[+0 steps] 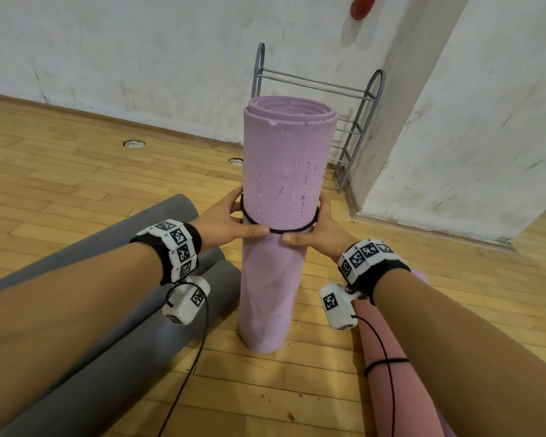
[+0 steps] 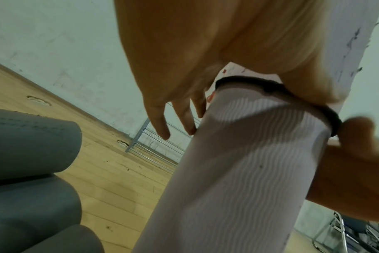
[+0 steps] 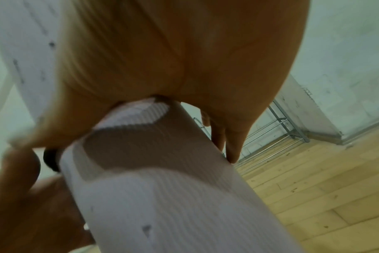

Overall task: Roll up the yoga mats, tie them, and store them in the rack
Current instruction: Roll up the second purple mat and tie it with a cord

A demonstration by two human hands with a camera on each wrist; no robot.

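A rolled purple yoga mat (image 1: pixel 281 190) stands upright on the wooden floor, centre of the head view. A black elastic band (image 1: pixel 292 230) circles its middle. My left hand (image 1: pixel 234 219) grips the band on the mat's left side, thumb across the front and fingers behind. On the right side my right hand (image 1: pixel 312 230) grips the band the same way, so the two thumbs nearly meet. The left wrist view shows the band (image 2: pixel 249 83) under my left hand (image 2: pixel 206 71) on the mat (image 2: pixel 238 162). In the right wrist view my right hand (image 3: pixel 173 77) wraps the mat (image 3: pixel 162 188).
A grey metal rack (image 1: pixel 360 121) stands against the wall just behind the mat. Grey rolled mats (image 1: pixel 114 279) lie on the floor at the left. A pink rolled mat (image 1: pixel 388 389) tied with a black band lies at the lower right. A wall corner juts out on the right.
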